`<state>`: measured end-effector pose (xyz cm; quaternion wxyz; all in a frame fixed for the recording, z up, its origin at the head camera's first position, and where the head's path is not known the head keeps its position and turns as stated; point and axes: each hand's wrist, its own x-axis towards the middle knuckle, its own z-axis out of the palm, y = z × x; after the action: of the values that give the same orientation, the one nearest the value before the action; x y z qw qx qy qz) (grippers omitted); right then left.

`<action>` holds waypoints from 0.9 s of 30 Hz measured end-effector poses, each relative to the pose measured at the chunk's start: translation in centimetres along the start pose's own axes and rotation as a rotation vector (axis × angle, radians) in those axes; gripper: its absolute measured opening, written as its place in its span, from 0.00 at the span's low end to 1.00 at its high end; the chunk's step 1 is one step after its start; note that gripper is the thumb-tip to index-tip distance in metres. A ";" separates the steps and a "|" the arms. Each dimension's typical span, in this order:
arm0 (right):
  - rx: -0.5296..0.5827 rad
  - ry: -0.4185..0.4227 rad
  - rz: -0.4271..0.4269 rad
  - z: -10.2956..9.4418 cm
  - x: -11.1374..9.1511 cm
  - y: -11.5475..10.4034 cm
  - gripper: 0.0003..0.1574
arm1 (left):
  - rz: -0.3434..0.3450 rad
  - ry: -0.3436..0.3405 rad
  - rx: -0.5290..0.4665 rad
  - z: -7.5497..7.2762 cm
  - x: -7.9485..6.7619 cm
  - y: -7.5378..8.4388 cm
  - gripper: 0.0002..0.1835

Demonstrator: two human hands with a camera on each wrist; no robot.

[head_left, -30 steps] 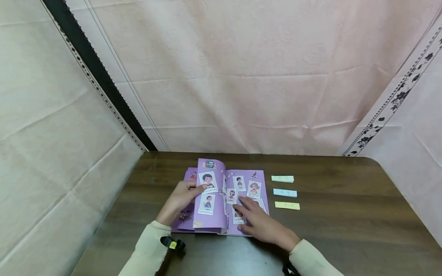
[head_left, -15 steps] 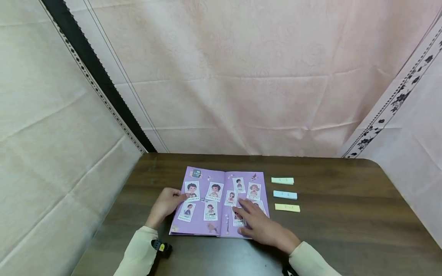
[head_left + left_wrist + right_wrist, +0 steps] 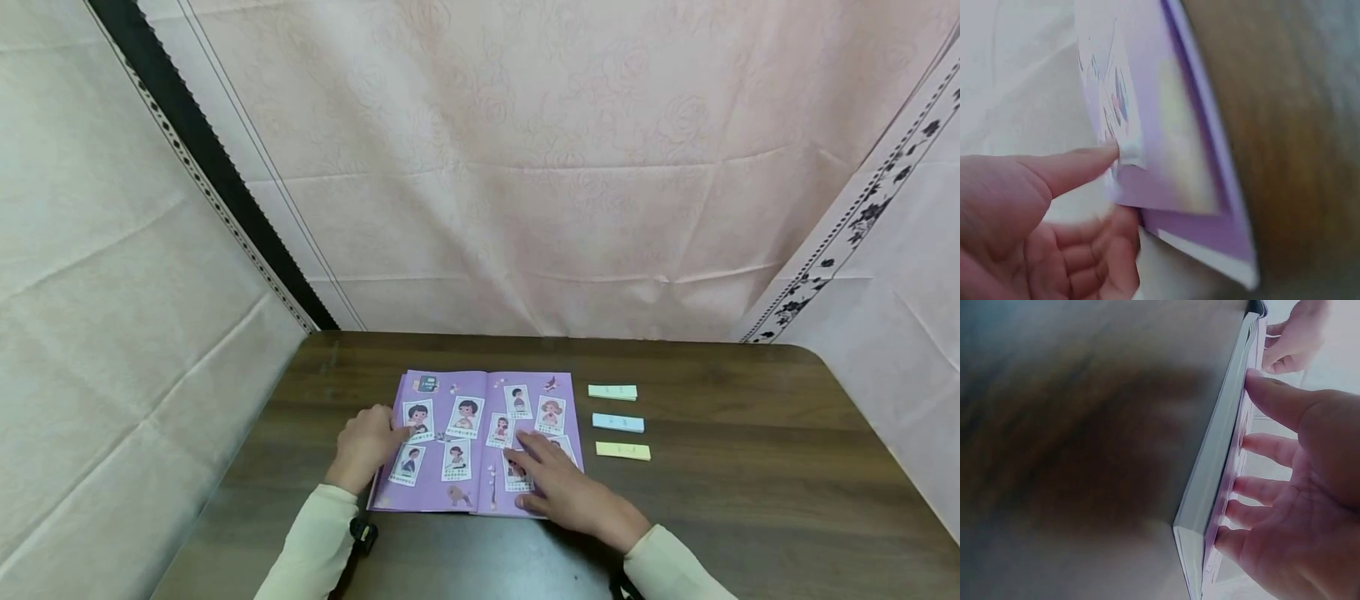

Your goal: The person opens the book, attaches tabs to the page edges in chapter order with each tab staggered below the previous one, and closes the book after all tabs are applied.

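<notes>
A thick book (image 3: 468,390) with purple pages lies open on the table, both pages printed with small framed cartoon figures. At its left edge, my left hand (image 3: 364,450) pinches the left page (image 3: 1147,187). In the left wrist view the thumb lies on top of that page and the curled fingers sit at its edge, with another purple page below. My right hand (image 3: 558,483) rests on the right page with spread fingers, covering some of the lower pictures. Seen from the right wrist, the fingertips (image 3: 1249,442) touch the page above the thick white page block (image 3: 1216,456).
To the right of the book, a green paper strip (image 3: 612,392), a blue strip (image 3: 618,422) and a yellow strip (image 3: 623,451) lie in a column on the brown wooden table (image 3: 735,467). Pale cloth (image 3: 525,208) hangs behind the table and at both sides.
A page that stood half lifted in my left hand has come down to the left and now lies nearly flat. The left hand went left with it, while the right hand stayed in place.
</notes>
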<state>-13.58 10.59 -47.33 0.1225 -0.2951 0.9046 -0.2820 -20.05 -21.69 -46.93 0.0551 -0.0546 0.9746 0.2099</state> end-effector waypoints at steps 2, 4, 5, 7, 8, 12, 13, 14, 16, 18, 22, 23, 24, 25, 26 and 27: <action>-0.004 -0.003 0.003 0.0 0.1 0.0 0.40 | 0.011 0.040 0.060 0.1 -0.3 0.4 0.24; -0.006 -0.004 0.003 0.1 0.1 0.0 0.40 | 0.049 0.077 0.100 0.3 -0.7 1.0 0.31; -0.008 -0.005 0.003 0.2 0.1 0.0 0.39 | 0.074 0.088 0.108 0.3 -1.0 1.3 0.32; -0.009 -0.003 -0.001 0.2 0.1 0.1 0.39 | 0.130 0.080 0.103 0.2 -1.7 2.2 0.30; -0.009 -0.001 -0.003 0.2 0.1 0.1 0.39 | 0.161 0.071 0.097 0.2 -2.1 2.7 0.29; -0.014 0.015 -0.016 0.1 -0.1 0.1 0.40 | 0.272 0.033 0.059 -0.2 -3.8 5.1 0.28; -0.015 0.019 -0.020 0.1 -0.1 0.2 0.40 | 0.294 0.024 0.052 -0.2 -4.1 5.7 0.30; -0.016 0.021 -0.023 0.1 -0.2 0.2 0.40 | 0.310 0.014 0.044 -0.1 -4.5 6.2 0.31; -0.017 0.027 -0.028 0.2 -0.2 0.2 0.40 | 0.340 -0.022 0.025 0.1 -4.9 7.1 0.33; -0.019 0.030 -0.027 0.2 -0.2 0.3 0.41 | 0.379 -0.063 0.000 0.5 -5.1 7.8 0.34; -0.029 0.040 -0.033 0.2 -0.2 0.4 0.40 | 0.438 -0.132 -0.015 1.8 -5.1 8.5 0.36; -0.030 0.044 -0.036 0.2 -0.1 0.4 0.40 | 0.444 -0.141 -0.013 2.1 -5.1 8.7 0.37; -0.031 0.049 -0.041 0.2 -0.1 0.4 0.40 | 0.453 -0.142 -0.009 2.4 -5.2 8.9 0.37; -0.035 0.055 -0.047 0.2 -0.1 0.4 0.40 | 0.457 -0.140 0.000 2.6 -5.2 9.0 0.38; -0.036 0.059 -0.054 0.2 0.0 0.4 0.40 | 0.458 -0.135 0.006 2.9 -5.2 9.1 0.38; -0.035 0.062 -0.057 0.2 0.0 0.3 0.40 | 0.458 -0.133 0.014 3.1 -5.2 9.2 0.38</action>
<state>-13.71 10.72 -47.68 0.0811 -0.3139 0.9041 -0.2782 -15.86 -11.63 -45.39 0.0703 0.1824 0.9572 0.2133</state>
